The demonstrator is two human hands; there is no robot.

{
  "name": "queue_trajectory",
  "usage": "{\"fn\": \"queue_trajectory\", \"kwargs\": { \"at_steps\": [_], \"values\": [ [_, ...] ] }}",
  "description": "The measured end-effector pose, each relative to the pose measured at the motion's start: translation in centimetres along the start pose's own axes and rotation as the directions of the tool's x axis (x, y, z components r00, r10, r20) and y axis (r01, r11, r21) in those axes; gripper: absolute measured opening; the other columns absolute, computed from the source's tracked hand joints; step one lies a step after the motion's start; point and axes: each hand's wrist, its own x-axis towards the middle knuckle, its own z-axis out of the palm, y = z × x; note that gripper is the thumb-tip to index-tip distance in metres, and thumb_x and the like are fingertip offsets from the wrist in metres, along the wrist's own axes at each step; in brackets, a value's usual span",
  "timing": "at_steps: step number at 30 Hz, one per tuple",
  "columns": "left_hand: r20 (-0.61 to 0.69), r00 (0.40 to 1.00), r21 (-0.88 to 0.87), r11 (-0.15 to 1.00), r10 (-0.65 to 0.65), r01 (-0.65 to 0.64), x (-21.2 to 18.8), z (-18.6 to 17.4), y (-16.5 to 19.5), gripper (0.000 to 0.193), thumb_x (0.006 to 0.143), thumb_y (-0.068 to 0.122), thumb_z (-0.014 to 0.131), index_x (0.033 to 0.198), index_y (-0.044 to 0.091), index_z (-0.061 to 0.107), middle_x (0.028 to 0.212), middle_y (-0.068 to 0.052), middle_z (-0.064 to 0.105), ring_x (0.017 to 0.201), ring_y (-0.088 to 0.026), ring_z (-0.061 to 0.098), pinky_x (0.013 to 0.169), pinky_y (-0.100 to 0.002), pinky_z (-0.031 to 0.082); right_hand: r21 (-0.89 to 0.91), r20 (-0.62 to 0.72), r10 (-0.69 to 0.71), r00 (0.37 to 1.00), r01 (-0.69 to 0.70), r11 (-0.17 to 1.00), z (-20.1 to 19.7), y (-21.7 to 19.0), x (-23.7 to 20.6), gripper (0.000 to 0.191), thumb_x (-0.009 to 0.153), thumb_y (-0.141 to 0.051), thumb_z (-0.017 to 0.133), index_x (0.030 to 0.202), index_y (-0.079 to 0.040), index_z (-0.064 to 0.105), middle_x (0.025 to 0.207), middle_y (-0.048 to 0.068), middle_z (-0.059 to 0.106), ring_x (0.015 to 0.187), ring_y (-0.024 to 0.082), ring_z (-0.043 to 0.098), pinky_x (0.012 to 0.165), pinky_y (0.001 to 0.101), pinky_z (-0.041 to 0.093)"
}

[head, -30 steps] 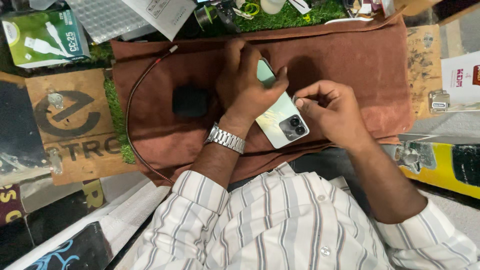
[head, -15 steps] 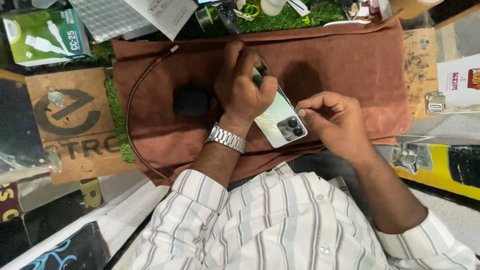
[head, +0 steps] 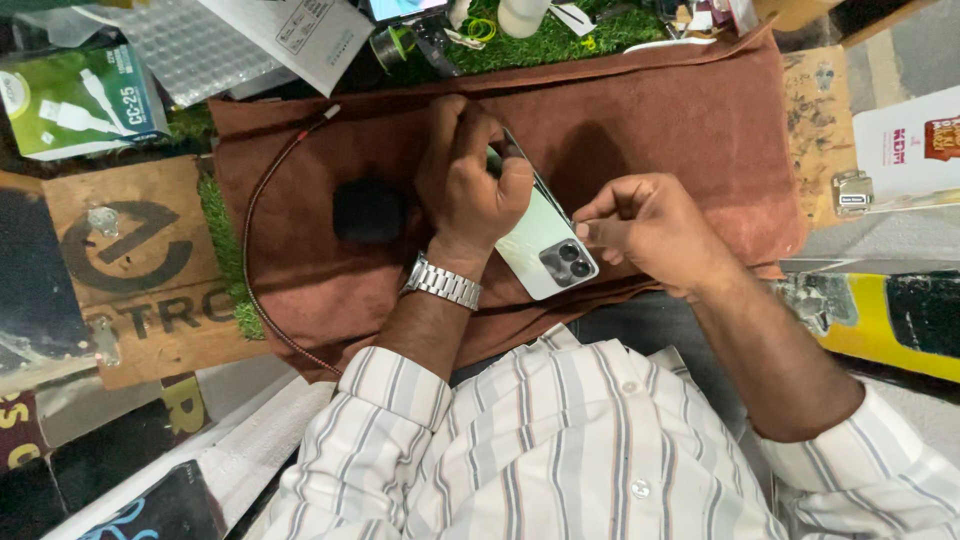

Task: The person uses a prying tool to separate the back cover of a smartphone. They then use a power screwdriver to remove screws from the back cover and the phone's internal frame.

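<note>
2 hands are working a pale green phone (head: 540, 235) lying back-up on the brown cloth (head: 690, 120). Left hand (head: 470, 185) is curling over its upper half, pressing it down. Right hand (head: 645, 225) is pinching thumb and forefinger together by the camera corner; steadiness seems needed next.

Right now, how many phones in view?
1: a pale green phone lying back-up on the brown cloth, left hand covering its top, right hand at its side edge. Others may sit hidden in the clutter.
</note>
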Motion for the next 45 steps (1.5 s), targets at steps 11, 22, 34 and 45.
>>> {"fn": "queue_trajectory", "kwargs": {
  "at_steps": [11,22,34,45],
  "values": [
    [-0.017,0.998,0.045,0.997,0.056,-0.055,-1.4,1.7,4.3,0.033,0.077,0.026,0.072,0.1,0.008,0.058,0.112,-0.009,0.057,0.086,-0.03,0.066,0.07,-0.044,0.057,0.039,-0.009,-0.323,0.946,0.323,0.946,-5.5,3.3,-6.2,0.007,0.096,0.006,0.068,0.1,0.002,0.07,0.093,0.004,0.074,0.084,0.006,0.068,0.074,0.0221,0.058],
    [-0.007,1.0,0.013,0.999,0.03,-0.03,-1.1,3.4,2.8,0.024,0.078,0.02,0.063,0.098,0.006,0.06,0.102,-0.01,0.058,0.08,-0.031,0.063,0.067,-0.043,0.055,-0.019,-0.056,-0.332,0.941,0.332,0.943,-5.8,5.1,-4.5,0.008,0.092,0.009,0.069,0.097,0.002,0.07,0.093,0.003,0.074,0.085,0.006,0.068,0.076,0.0217,0.056],
    [-0.014,1.0,0.007,1.0,0.01,-0.01,-0.7,4.9,4.6,0.021,0.079,0.023,0.067,0.091,0.008,0.058,0.093,-0.01,0.059,0.077,-0.034,0.062,0.066,-0.047,0.054,0.088,-0.034,-0.203,0.979,0.205,0.975,-8.3,4.0,-5.1,0.007,0.09,0.005,0.072,0.095,0.0,0.071,0.086,0.004,0.073,0.073,0.005,0.064,0.066,0.0208,0.053],
    [0.003,1.0,0.016,1.0,0.005,-0.005,1.4,7.1,3.2,0.028,0.074,0.022,0.075,0.093,0.007,0.061,0.095,-0.009,0.06,0.078,-0.033,0.065,0.065,-0.044,0.055,0.412,0.003,0.119,0.993,-0.11,0.905,-8.4,2.8,-0.9,0.007,0.086,0.004,0.069,0.088,-0.003,0.068,0.076,0.01,0.073,0.054,0.011,0.061,0.049,0.0241,0.048]
  ]
}}
